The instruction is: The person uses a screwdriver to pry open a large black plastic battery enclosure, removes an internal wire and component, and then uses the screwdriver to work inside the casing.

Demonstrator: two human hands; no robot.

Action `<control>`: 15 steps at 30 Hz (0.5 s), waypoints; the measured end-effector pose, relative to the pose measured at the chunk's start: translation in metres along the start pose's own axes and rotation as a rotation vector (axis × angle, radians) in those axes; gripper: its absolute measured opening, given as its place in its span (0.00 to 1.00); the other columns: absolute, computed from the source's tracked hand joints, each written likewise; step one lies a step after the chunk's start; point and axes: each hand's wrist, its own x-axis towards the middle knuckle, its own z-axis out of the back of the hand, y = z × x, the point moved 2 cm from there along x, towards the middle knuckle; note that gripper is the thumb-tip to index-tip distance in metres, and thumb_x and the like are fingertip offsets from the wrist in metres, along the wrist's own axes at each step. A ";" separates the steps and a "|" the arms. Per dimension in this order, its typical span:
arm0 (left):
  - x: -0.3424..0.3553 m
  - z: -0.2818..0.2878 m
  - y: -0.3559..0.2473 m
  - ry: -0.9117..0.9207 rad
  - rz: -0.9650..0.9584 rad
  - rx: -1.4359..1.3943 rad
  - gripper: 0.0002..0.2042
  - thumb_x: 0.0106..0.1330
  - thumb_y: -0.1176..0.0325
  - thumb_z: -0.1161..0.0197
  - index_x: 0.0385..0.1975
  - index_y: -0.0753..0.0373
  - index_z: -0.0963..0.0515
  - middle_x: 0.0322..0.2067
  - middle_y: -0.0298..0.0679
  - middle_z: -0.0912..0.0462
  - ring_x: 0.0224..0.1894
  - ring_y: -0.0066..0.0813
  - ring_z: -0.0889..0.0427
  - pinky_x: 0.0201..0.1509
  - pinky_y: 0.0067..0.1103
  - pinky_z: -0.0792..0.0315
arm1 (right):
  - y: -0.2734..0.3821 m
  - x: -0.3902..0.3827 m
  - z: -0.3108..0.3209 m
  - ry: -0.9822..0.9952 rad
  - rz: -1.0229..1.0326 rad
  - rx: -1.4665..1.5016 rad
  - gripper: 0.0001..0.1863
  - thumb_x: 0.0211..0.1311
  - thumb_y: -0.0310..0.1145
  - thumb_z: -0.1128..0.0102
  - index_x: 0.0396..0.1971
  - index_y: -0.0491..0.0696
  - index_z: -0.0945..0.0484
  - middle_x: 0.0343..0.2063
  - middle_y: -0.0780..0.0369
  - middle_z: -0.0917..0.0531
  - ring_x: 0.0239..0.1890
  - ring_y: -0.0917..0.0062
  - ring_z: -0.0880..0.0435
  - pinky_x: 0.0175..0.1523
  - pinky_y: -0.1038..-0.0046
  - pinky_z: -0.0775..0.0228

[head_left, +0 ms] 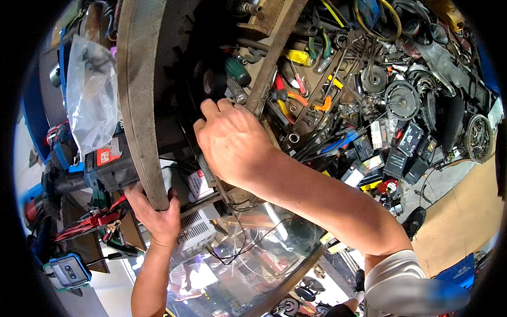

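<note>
The left hand (161, 224) is closed around the near end of a long wooden board (141, 79), the thumb on its right side and the fingers on its left; the board runs away from the hand toward the far side. The right hand (232, 142) reaches in to the right of the board, back of the hand up and fingers curled; its fingertips are hidden, so I cannot tell whether it has hold of anything. Just beyond its knuckles lie a ribbed metal cylinder (236, 91) and a dark green rounded piece (237, 71), with a wooden strip (277, 58) to their right. Between the two hands sits a small white and red box (199, 184), and nearer is a light grey vented unit (195, 235), beside a glass top (237, 269) with a black cable (232, 259) over it. Left of the board are a clear plastic bag (94, 90), a black case (108, 171) with an orange-red label and, nearer, red-handled tools (95, 222). On the far right, a yellow handle (300, 57), an orange piece (323, 104) and round metal parts (402, 100) lie in a crowded spread, with a brown sheet (459, 206) nearer, at the right
</note>
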 end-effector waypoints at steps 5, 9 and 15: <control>-0.002 -0.001 0.001 -0.017 -0.013 -0.008 0.37 0.54 0.58 0.24 0.61 0.73 0.29 0.58 0.65 0.28 0.64 0.73 0.30 0.70 0.51 0.35 | 0.003 -0.017 0.012 -0.086 0.110 0.047 0.08 0.58 0.33 0.37 0.31 0.47 0.12 0.36 0.60 0.19 0.44 0.66 0.19 0.50 0.65 0.25; -0.010 0.002 0.007 -0.032 -0.020 0.015 0.38 0.56 0.55 0.25 0.63 0.73 0.30 0.58 0.66 0.28 0.64 0.73 0.30 0.69 0.52 0.34 | 0.002 -0.033 0.035 -0.187 0.179 -0.003 0.07 0.56 0.33 0.37 0.32 0.46 0.16 0.37 0.59 0.20 0.44 0.63 0.21 0.51 0.62 0.29; -0.033 -0.033 0.017 -0.092 -0.004 0.156 0.43 0.58 0.52 0.25 0.70 0.71 0.31 0.68 0.65 0.28 0.73 0.68 0.32 0.76 0.50 0.34 | -0.056 -0.033 0.053 -0.064 0.261 -0.426 0.30 0.56 0.34 0.34 0.60 0.42 0.22 0.58 0.53 0.19 0.64 0.59 0.22 0.59 0.58 0.25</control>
